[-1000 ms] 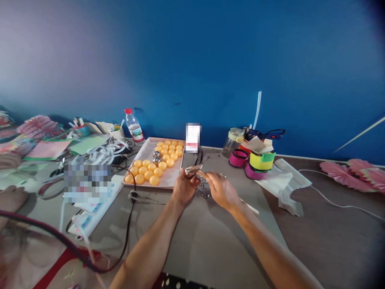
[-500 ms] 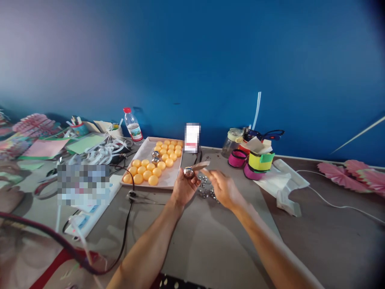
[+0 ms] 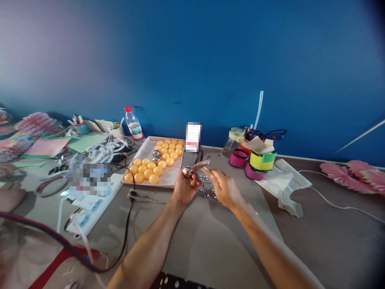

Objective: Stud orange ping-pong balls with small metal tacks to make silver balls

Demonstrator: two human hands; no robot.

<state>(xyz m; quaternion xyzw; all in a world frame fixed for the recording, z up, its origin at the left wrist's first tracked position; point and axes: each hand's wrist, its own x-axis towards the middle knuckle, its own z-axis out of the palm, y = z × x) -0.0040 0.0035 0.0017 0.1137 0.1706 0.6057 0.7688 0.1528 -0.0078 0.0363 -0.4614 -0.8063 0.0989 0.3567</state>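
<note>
My left hand (image 3: 185,190) is closed around a shiny, mirror-like ball (image 3: 188,171). From the ball's right side a thin tan strip (image 3: 201,164) sticks out toward my right hand (image 3: 223,186), whose thumb and fingers are pinched together at it. Whether the strip is tape or a flat tool I cannot make out. Small shiny pieces (image 3: 207,193) lie on the table between my hands, partly hidden by them. Left of my hands, a shallow white tray (image 3: 168,176) holds several orange balls (image 3: 148,174) and two shiny balls (image 3: 156,156).
Behind my hands stands a blurred phone-like screen (image 3: 193,137). A bottle (image 3: 134,126), power strip (image 3: 93,210) and black cable (image 3: 128,228) are on the left. A jar (image 3: 233,142), yellow band (image 3: 261,161) and white packaging (image 3: 284,176) are on the right. Another person's hand (image 3: 12,196) shows far left.
The view has shifted slightly, so the table things appear a little further right. My hands stay almost in place, the left still holding the shiny ball, the right still at the strip.
</note>
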